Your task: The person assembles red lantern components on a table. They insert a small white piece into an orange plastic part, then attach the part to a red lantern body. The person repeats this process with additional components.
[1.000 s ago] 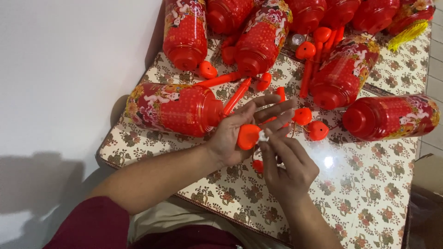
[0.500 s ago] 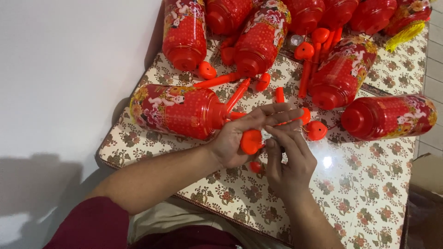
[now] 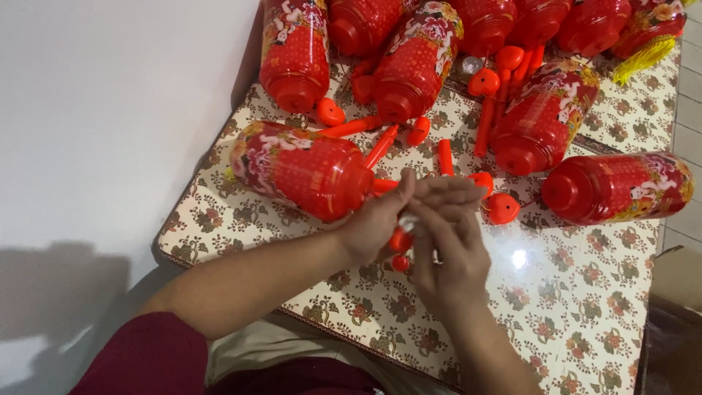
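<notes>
In the head view, a small orange-red plastic piece [image 3: 399, 240] was held in the left hand [image 3: 380, 223], with the fingers curled round it — most of it was hidden. The right hand [image 3: 450, 252] was pressed close against the left, and its fingertips [image 3: 420, 219] were pinched narrow on something small and pale; what it was could not be told. Both hands were kept just above the flowered table cover [image 3: 570, 307]. A red lantern [image 3: 303, 168] was laid on its side right beside the left hand. More red lanterns [image 3: 618, 186] and loose orange sticks [image 3: 444, 156] were scattered behind — one heart-shaped orange bit [image 3: 503, 208] was seen near the right hand.
</notes>
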